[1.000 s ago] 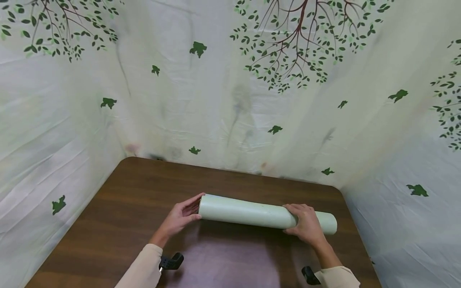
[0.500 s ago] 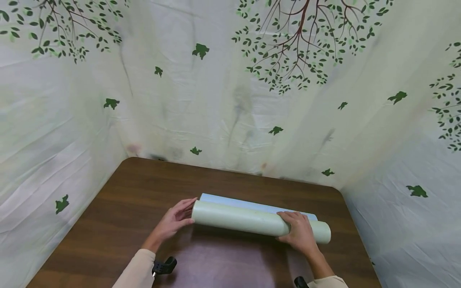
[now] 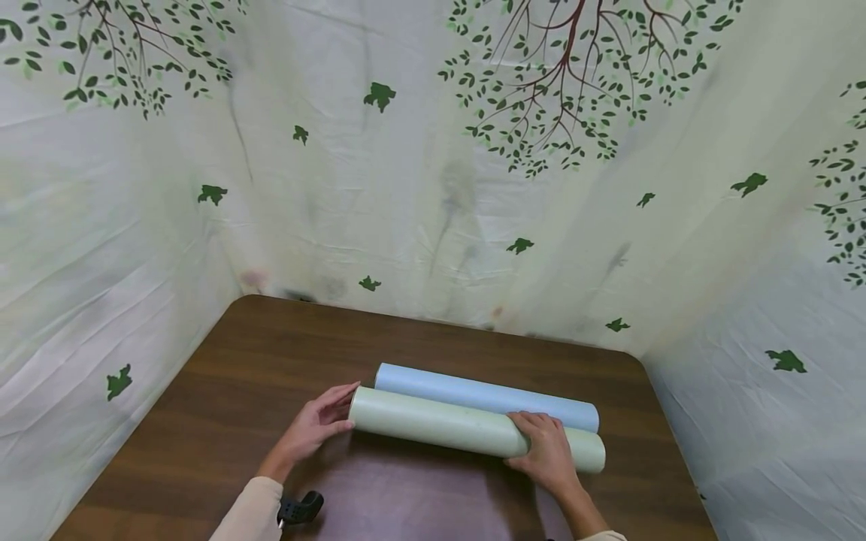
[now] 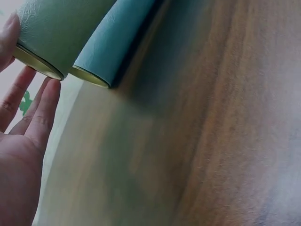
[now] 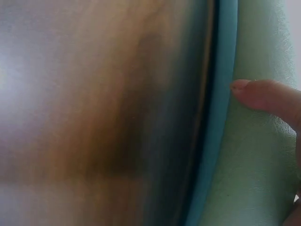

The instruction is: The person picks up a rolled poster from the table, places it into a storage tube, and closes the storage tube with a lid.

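Note:
A pale green roll (image 3: 433, 422), a hollow tube with a leathery surface, lies crosswise in front of me in the head view. My left hand (image 3: 306, 433) holds its left end, with thumb and fingertips at the rim of the green roll (image 4: 61, 28) in the left wrist view. Near the other end, my right hand (image 3: 544, 451) grips it from above, fingers on the far side and thumb on the near side. Just behind it, almost parallel, is a light blue roll (image 3: 487, 394), untouched by either hand and partly hidden by the green one.
Both rolls are over a brown wood-grain table (image 3: 271, 353) with rounded far corners. Behind and beside it hangs a pale cloth (image 3: 419, 210) printed with branches and leaves. A black wrist device (image 3: 301, 509) sits on the left forearm.
Both hands have drawn the green roll toward me and slightly left. The blue roll, hidden behind it at first, now shows along its length.

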`<state>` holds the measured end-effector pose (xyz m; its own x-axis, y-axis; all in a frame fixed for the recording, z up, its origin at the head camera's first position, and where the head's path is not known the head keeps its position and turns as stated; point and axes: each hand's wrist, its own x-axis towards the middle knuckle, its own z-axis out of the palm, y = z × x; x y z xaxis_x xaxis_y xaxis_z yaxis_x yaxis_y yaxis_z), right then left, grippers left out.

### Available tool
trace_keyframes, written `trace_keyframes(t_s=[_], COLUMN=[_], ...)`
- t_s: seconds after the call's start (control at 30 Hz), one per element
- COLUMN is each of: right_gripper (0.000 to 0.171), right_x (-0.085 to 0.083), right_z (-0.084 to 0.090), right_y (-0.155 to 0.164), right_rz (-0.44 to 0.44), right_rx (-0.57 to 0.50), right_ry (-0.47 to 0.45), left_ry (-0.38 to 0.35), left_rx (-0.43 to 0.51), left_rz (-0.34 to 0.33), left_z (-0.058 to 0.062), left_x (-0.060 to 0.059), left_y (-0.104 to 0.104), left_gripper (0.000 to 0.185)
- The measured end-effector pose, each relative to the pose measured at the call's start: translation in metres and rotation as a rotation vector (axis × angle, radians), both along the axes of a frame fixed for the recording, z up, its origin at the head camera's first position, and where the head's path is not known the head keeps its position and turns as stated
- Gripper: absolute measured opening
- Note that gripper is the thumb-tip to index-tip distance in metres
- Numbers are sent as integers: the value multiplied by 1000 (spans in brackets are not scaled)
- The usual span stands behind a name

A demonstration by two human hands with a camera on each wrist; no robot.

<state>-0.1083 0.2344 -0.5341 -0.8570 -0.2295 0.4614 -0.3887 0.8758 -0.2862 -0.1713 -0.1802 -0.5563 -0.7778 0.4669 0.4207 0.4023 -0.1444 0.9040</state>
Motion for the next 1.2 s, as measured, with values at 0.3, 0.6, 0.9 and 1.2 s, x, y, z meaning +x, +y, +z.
trace_keyframes(t_s=[0.3, 0.6, 0.9, 1.2], right_gripper=[77, 78, 77, 78], right_x=[5, 3, 3, 1], right_z=[-22, -31, -31, -32], right_y=[0, 1, 2, 1], right_rz=[-14, 3, -3, 3], right_rx=[29, 13, 42, 56], right_ry=[25, 7, -27, 9], left_ry=[-95, -105, 161, 424], left_rx=[-6, -53, -521, -871], left_rz=[-12, 40, 216, 150], left_z=[-18, -28, -9, 9], left_x=[-2, -2, -4, -13], left_y=[-1, 5, 9, 21], left_gripper=[59, 60, 54, 56])
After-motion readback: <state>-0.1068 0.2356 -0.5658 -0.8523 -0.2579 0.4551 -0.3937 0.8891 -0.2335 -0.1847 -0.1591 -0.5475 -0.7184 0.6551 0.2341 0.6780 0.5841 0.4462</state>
